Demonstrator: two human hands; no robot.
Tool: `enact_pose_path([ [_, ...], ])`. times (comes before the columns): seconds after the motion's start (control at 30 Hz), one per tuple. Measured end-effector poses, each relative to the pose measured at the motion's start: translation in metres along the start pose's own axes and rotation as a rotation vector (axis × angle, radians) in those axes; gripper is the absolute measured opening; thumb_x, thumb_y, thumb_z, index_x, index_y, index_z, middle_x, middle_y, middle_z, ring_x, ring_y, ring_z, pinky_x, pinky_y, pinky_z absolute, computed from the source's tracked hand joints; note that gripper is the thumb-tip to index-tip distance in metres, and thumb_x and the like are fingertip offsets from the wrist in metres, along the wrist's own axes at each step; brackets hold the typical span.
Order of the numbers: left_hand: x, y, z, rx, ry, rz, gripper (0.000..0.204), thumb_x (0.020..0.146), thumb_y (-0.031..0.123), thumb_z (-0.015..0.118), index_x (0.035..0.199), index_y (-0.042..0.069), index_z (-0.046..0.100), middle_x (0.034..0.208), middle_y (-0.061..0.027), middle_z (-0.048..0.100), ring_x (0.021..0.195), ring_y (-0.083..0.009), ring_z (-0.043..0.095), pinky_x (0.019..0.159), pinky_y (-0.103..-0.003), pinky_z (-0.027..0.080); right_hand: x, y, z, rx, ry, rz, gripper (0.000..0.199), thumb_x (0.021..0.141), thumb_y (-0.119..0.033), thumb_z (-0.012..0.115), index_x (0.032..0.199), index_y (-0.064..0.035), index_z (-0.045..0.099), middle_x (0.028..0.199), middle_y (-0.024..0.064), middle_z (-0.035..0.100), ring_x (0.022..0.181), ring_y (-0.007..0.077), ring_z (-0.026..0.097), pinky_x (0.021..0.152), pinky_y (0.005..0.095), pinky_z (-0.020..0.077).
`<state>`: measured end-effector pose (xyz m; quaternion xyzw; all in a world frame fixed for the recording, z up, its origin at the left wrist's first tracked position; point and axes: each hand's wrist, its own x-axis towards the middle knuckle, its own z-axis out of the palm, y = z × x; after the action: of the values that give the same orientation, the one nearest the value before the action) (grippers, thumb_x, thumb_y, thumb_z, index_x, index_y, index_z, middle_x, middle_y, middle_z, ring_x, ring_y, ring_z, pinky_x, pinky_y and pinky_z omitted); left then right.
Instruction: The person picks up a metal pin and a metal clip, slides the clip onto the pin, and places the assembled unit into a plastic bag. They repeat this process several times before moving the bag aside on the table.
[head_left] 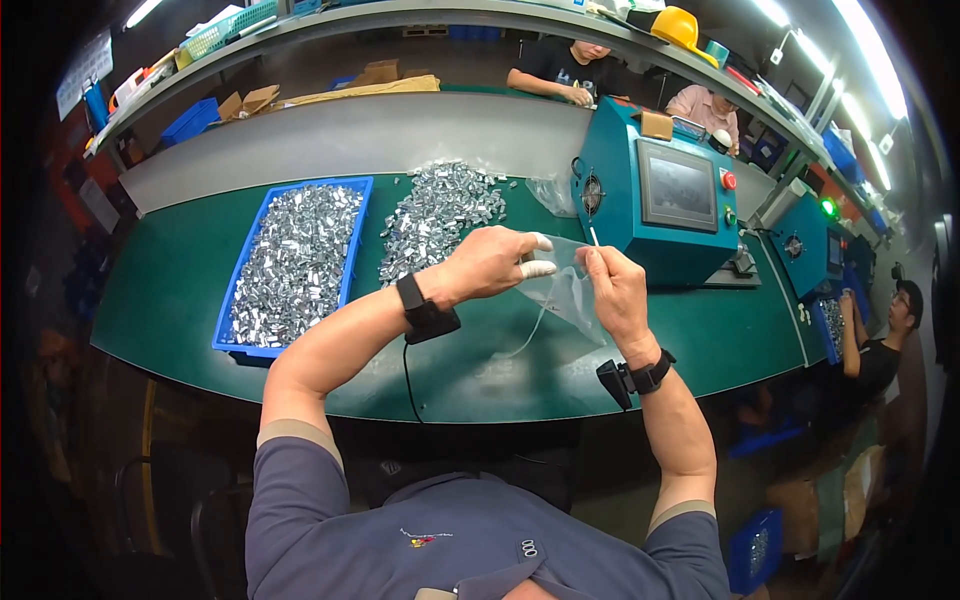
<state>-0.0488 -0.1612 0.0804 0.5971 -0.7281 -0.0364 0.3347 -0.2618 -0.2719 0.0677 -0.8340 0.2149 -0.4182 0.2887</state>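
Up above the green table (180, 290), both hands pinch one clear plastic bag (565, 290) between them: the left hand (490, 262) grips its top edge with white-capped fingertips (538, 268), the right hand (612, 285) closed on the opposite edge. Just beyond the left hand lies a loose heap of small metal parts (440, 215); farther left sits a blue tray (235, 345) of the same parts.

Bare green table top (170, 290) lies open left of the blue plastic tray of small metal parts (295, 262) and along the near edge. A loose heap of the same silvery parts (440, 215) and the teal machine with a screen (660, 205) block the far side.
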Motion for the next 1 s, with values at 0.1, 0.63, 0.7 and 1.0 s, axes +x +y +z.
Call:
enact_pose_path([
  [0.1,-0.006,-0.001,-0.018,0.132,-0.115,0.032,0.052,0.089,0.04,0.078,0.129,0.008,0.069,0.115,-0.0184,0.073,0.11,-0.0363,0.067,0.091,-0.045,0.056,0.0,0.001,-0.006,0.083,0.013,0.045,0.027,0.108,-0.017,0.057,0.103,0.0024,0.075,0.088,0.0063,0.074,0.075,0.0112,0.064,0.068,0.0284,0.0505],
  [0.63,0.017,-0.086,0.029,-0.495,-0.178,-0.255,0.051,0.087,0.021,0.083,0.133,0.004,0.066,0.099,-0.0072,0.074,0.088,-0.0161,0.066,0.084,-0.034,0.055,0.016,0.032,-0.013,0.832,-0.11,0.369,0.035,0.107,-0.026,0.049,0.103,0.0006,0.071,0.099,0.0099,0.074,0.082,0.0144,0.066,0.075,0.0286,0.0535],
  [0.7,0.019,-0.108,0.035,-0.44,-0.188,-0.293,0.036,0.088,0.019,0.082,0.119,0.002,0.073,0.093,-0.0051,0.073,0.086,-0.0146,0.066,0.082,-0.033,0.054,0.018,0.039,-0.01,0.821,-0.082,0.327,0.033,0.109,-0.025,0.051,0.104,0.0005,0.072,0.098,0.0094,0.074,0.08,0.0122,0.064,0.073,0.0268,0.0521],
  [1.0,0.107,-0.155,-0.004,-0.256,0.098,-0.398,0.021,0.095,0.018,0.077,0.101,-0.001,0.07,0.087,-0.0038,0.073,0.079,-0.0113,0.065,0.071,-0.031,0.052,-0.01,0.031,-0.009,-0.001,0.41,-0.348,0.015,0.099,-0.005,0.06,0.104,0.0025,0.072,0.096,0.0147,0.071,0.082,0.0266,0.066,0.072,0.0357,0.054],
])
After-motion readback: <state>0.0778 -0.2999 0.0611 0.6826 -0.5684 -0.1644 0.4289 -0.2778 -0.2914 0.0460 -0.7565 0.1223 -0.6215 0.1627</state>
